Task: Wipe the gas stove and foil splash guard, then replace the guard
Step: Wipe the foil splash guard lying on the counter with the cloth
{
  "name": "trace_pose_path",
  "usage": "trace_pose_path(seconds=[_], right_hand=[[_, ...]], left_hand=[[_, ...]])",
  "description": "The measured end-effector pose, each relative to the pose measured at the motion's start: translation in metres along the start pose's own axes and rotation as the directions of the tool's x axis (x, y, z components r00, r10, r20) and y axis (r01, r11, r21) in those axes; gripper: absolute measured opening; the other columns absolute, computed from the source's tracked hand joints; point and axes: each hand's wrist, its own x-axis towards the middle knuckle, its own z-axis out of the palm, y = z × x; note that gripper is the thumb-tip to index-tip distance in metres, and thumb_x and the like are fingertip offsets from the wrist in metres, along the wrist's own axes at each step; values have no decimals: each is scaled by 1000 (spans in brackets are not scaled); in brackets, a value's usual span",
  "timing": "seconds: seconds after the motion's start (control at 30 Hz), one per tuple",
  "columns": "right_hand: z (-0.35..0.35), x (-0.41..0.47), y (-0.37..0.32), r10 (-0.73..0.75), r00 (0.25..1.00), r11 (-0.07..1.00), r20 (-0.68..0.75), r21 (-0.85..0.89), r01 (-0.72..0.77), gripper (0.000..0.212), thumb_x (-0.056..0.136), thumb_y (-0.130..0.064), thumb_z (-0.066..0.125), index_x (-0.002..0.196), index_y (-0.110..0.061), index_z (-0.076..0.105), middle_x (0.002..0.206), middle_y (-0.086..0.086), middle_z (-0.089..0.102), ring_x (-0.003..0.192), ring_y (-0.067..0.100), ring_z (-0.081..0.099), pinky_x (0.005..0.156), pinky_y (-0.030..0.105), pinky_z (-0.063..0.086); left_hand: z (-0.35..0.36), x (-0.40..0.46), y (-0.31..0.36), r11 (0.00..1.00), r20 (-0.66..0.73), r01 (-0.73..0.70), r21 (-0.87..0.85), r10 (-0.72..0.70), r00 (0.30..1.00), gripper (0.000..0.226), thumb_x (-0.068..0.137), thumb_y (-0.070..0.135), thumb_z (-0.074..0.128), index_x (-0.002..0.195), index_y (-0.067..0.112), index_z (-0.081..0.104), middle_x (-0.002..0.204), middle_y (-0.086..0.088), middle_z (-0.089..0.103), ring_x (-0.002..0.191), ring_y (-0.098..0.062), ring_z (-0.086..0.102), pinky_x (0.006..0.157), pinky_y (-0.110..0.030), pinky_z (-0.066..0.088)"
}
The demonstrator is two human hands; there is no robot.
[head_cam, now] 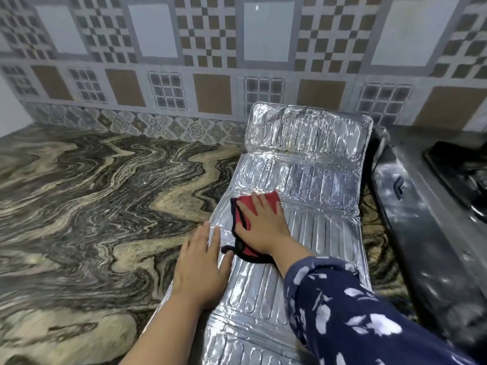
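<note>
Foil guard (297,164) flat on counter, far panel tilted up; steel stove (432,219) just right.

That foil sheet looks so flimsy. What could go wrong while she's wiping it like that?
The foil guard is thin and already creased, so hard pressure from the right hand on the red cloth might crumple or tear it. The left hand pins only the near left edge, so the sheet may slide on the counter. Its far panel leans up beside the stove and could flop over if the sheet shifts.
</note>
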Motion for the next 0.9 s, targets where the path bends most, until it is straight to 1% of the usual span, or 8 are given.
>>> trace_pose_path(seconds=[0.13,0.23,0.4,0.5,0.6,0.7,0.8,0.9], right_hand=[[2,-48,-24,40,999,999,7,-8,-40,63,88,-61,27,147,-51,8,161,1,-12,145,34,-21,111,60,-20],[13,-76,-52,109,992,993,57,37,-111,58,89,-59,26,144,-57,6,161,3,-14,142,43,-24,111,62,-16],[16,-55,-59,-77,997,997,15,25,76,52,90,-68,17,140,-63,6,162,-6,-9,147,32,-16,114,60,-10],[10,-34,-42,-39,999,999,11,15,39,53,90,-68,16,142,-60,7,162,-6,-9,147,29,-15,114,61,-8],[10,-41,-25,45,999,999,14,-8,-45,53,93,-65,15,144,-57,5,162,-4,-11,147,28,-15,115,59,-7],[11,-67,-18,46,998,999,44,1,-46,52,93,-62,16,144,-57,3,162,-3,-12,147,27,-16,116,57,-7],[16,-101,-27,-51,998,999,29,9,51,52,93,-63,15,142,-60,3,161,-5,-11,147,25,-17,116,55,-10],[19,-118,-44,-121,992,993,21,10,121,50,92,-65,14,142,-61,4,161,-9,-10,147,23,-18,114,55,-18]], left_hand=[[-2,-43,-7,999,5,29,-16,-29,1000,101,68,71,-24,152,20,1,161,-3,-9,148,-16,-8,119,-39,-4],[-3,-65,-11,999,18,50,-10,-50,999,94,73,64,-17,152,15,-1,160,-4,-9,148,-16,-9,120,-40,-4],[-4,-71,-14,999,8,51,19,-51,999,93,72,58,-17,151,11,0,161,-7,-6,148,-17,-8,121,-42,-2],[-6,-68,-16,998,19,45,33,-46,999,91,74,58,-17,152,13,-2,160,-5,-8,148,-16,-10,121,-43,-4],[-6,-68,-17,998,32,41,41,-42,999,77,87,57,-4,152,15,-4,160,-3,-10,147,-14,-13,120,-43,-7],[-6,-69,-17,999,46,33,22,-34,998,71,94,56,6,152,16,-3,160,-2,-11,147,-14,-13,119,-43,-9],[-5,-69,-18,999,42,33,8,-33,999,77,88,57,4,152,14,1,160,-4,-9,148,-16,-10,120,-45,-7],[-4,-70,-17,998,40,42,37,-44,998,87,79,60,-10,151,13,1,160,-6,-8,148,-17,-10,120,-44,-7]])
